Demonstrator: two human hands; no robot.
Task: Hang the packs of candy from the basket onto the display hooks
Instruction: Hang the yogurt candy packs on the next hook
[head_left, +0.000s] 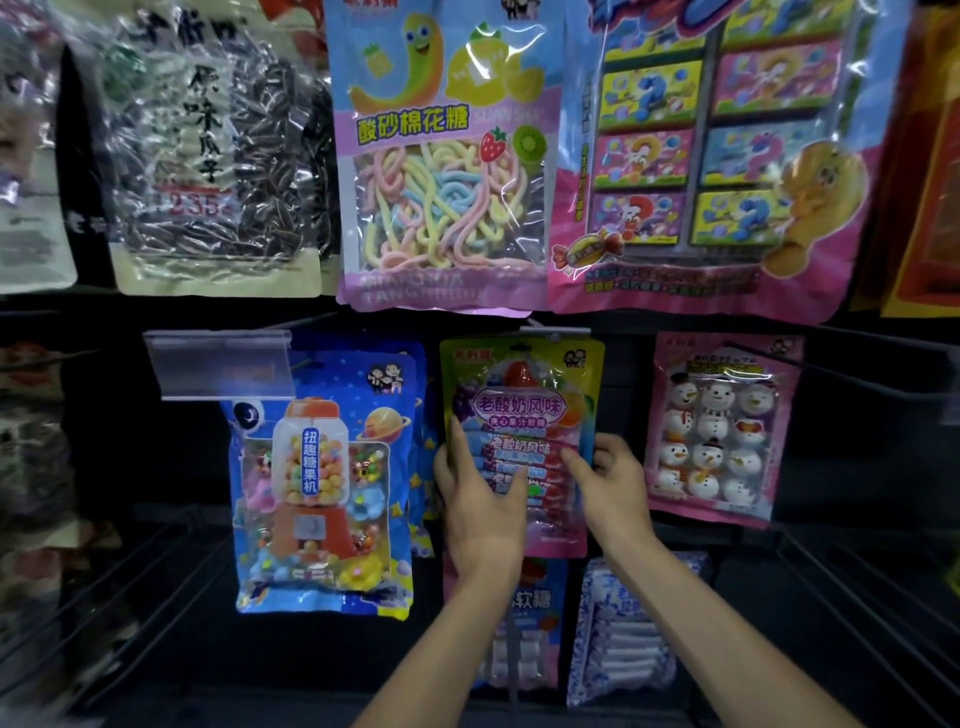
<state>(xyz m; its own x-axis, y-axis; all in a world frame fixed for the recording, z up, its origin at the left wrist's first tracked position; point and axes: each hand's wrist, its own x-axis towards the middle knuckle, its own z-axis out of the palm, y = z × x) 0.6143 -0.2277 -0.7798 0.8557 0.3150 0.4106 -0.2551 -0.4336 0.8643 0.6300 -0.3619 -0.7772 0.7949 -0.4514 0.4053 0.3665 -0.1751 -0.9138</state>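
Observation:
A green and pink candy pack (522, 405) hangs in the middle row of the display, its top hole at a hook (555, 332). My left hand (480, 499) lies flat on the pack's lower left with fingers spread. At the pack's lower right edge my right hand (608, 483) grips it, fingers curled round the edge. The basket is out of view.
A blue gumball-machine pack (322, 483) hangs to the left under a clear price holder (218, 364). A pink snowman pack (719, 431) hangs to the right. Larger bags fill the row above. Two more packs (623, 639) hang below my wrists. Bare black hooks (841, 613) jut out at the sides.

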